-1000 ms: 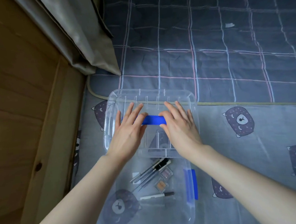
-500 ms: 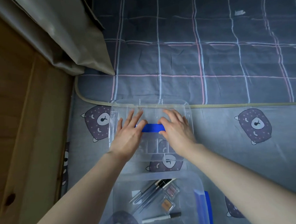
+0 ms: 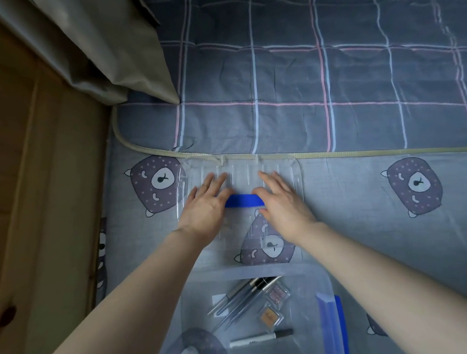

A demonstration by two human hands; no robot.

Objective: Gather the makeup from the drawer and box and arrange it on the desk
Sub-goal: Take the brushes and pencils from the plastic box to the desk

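A clear plastic lid (image 3: pixel 293 172) with a blue handle (image 3: pixel 243 201) lies flat on the bedsheet, beyond the open clear box (image 3: pixel 302 271). My left hand (image 3: pixel 205 206) and my right hand (image 3: pixel 282 201) rest on the lid with straight fingers, one on each side of the handle. Inside the box lie several thin makeup brushes (image 3: pixel 243 297), a pink eyeshadow pan (image 3: pixel 276 294), an orange eyeshadow pan (image 3: pixel 269 316) and a white pen with a black cap (image 3: pixel 261 338).
The box has a blue latch (image 3: pixel 339 327) on its right side. A plaid quilt (image 3: pixel 316 74) covers the bed beyond the lid. A grey curtain (image 3: pixel 93 45) hangs at the upper left, beside a wooden panel (image 3: pixel 32 163).
Both hands carried the lid away from the box top and laid it flat on the sheet beyond the box. The box contents are now uncovered.
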